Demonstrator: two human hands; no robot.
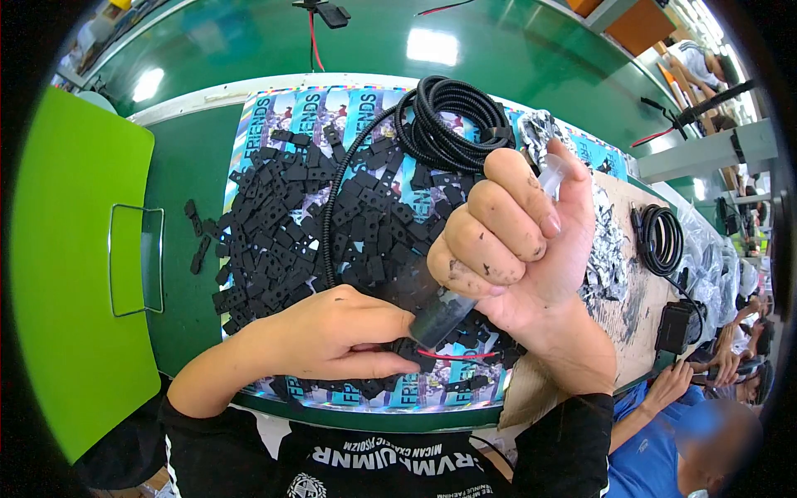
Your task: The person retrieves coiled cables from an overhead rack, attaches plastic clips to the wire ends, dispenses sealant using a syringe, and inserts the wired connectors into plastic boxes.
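Note:
My right hand (pixel 523 224) is closed in a fist around a syringe (pixel 444 319) with a dark-filled barrel. Its translucent plunger end (pixel 552 174) shows beside my thumb, and the barrel slants down towards my left hand. Dark smudges mark the fingers. My left hand (pixel 353 332) pinches a small black part (pixel 425 358) right by the syringe's lower end; my fingers hide most of it. A red wire (pixel 457 355) and a dark one run from there to the right. Beneath both hands lies a heap of flat black plastic pieces with holes (pixel 282 207).
A coil of black corrugated tubing (pixel 448 124) lies at the back, one length running down behind my left hand. Silvery pieces (pixel 606 249), cardboard (pixel 635 319) and a coiled black cable (pixel 660 241) are on the right. A green bin (pixel 75 249) stands left. A co-worker in blue (pixel 647 456) sits lower right.

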